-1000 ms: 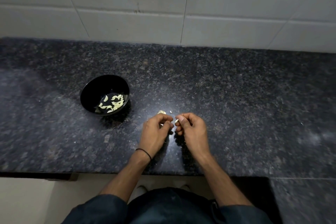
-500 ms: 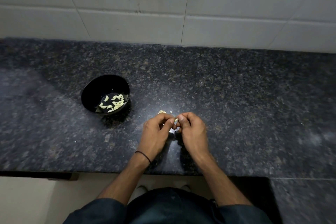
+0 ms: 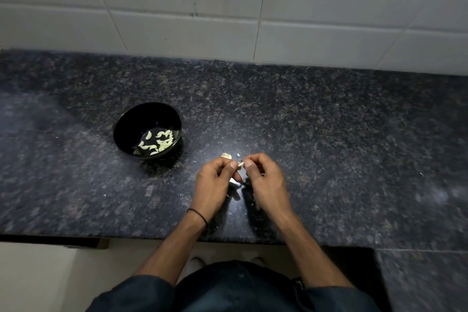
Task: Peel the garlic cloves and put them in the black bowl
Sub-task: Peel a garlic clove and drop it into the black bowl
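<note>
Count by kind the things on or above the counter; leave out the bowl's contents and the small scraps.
black bowl: 1
hands, left hand and right hand: 2
garlic clove pinched by both hands: 1
garlic piece lying on the counter: 1
black wristband: 1
Total: 6

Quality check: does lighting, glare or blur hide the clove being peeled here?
Head view: dim overall, pale glare on the counter around the hands; right hand slightly motion-smeared, left hand sharper; the garlic clove pinched between them is tiny but visible; the black bowl is crisp; the wide angle bends the tile lines.
</note>
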A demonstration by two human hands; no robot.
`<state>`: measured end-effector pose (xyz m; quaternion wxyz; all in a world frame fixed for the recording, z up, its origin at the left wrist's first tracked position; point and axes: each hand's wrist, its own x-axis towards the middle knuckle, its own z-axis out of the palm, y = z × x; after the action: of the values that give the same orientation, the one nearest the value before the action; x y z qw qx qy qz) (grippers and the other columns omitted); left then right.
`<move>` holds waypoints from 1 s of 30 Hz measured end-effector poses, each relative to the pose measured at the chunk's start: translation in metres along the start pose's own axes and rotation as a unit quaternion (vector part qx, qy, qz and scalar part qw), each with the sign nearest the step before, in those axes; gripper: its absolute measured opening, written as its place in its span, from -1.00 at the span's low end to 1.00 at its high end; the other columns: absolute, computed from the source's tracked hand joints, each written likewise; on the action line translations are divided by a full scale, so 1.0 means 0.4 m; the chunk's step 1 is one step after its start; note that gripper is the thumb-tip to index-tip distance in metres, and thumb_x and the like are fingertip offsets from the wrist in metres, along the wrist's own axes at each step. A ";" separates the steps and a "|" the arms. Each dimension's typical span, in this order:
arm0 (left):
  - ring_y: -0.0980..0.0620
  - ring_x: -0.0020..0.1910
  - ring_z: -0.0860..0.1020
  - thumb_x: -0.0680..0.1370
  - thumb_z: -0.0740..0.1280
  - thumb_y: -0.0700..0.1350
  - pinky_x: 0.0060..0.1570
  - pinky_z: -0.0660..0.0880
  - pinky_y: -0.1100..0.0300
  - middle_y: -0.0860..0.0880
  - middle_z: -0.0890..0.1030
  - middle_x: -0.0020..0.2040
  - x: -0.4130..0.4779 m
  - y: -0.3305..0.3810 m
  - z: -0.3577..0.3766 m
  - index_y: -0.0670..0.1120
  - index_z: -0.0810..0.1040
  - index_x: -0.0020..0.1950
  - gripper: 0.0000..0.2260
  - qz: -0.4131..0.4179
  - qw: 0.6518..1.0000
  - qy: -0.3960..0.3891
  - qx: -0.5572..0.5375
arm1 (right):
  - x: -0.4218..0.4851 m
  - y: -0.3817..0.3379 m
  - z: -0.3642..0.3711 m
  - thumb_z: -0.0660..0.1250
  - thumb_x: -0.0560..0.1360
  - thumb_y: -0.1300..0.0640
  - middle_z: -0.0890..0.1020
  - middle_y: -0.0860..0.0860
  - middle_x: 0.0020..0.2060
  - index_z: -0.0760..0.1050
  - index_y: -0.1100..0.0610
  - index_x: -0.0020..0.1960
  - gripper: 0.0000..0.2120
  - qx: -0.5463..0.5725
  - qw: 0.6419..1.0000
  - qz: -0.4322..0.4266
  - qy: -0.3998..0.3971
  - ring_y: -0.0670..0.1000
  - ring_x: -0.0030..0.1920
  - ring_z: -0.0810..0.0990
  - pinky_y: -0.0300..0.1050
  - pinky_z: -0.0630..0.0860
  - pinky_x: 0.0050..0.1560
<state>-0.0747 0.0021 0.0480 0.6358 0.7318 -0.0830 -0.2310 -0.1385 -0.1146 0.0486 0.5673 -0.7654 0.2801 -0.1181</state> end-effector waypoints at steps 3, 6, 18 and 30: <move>0.19 -0.54 0.47 0.65 0.29 -0.19 -0.50 0.41 0.31 -0.10 0.63 -0.28 -0.001 0.001 -0.003 -0.28 0.57 -0.10 -0.80 0.010 1.000 0.004 0.022 | 0.005 0.003 0.000 0.35 0.60 0.11 0.67 -0.08 -0.15 0.60 0.06 -0.04 -0.92 0.020 1.000 0.010 -0.004 -0.15 -0.14 0.61 -0.23 0.54 -0.08; 0.22 -0.54 0.44 0.64 0.30 -0.21 -0.52 0.36 0.38 -0.12 0.59 -0.29 -0.003 0.005 -0.009 -0.33 0.57 -0.06 -0.81 0.010 1.000 -0.003 0.011 | 0.012 0.011 0.002 0.38 0.59 0.17 0.67 0.02 -0.25 0.64 0.13 -0.09 -0.90 0.080 0.996 0.047 -0.013 -0.06 -0.24 0.60 -0.16 0.56 -0.21; 0.02 -0.22 0.67 0.59 0.38 -0.15 -0.11 0.59 0.12 -0.04 0.70 -0.23 0.021 -0.087 -0.107 -0.05 0.62 -0.10 -0.92 -0.008 0.991 0.110 0.080 | 0.093 0.037 0.024 0.19 0.62 0.40 0.61 0.06 0.02 0.63 0.23 0.13 -0.73 -0.130 0.986 -0.103 0.016 -0.21 -0.10 0.59 -0.52 0.43 -0.03; 0.03 -0.25 0.57 0.54 0.43 -0.13 -0.16 0.50 0.13 0.06 0.59 -0.29 0.046 -0.122 -0.139 0.03 0.53 -0.16 -0.88 0.025 0.960 0.150 0.237 | -0.004 0.137 -0.022 0.23 0.64 0.24 0.45 0.10 0.34 0.41 0.23 0.39 -0.67 -0.404 0.844 -0.314 -0.161 0.08 0.32 0.39 -0.09 0.39 0.35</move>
<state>-0.0424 0.0529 0.0014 0.4546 0.8855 -0.0576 -0.0768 -0.1602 -0.1318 0.0005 0.1775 -0.9821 -0.0478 -0.0419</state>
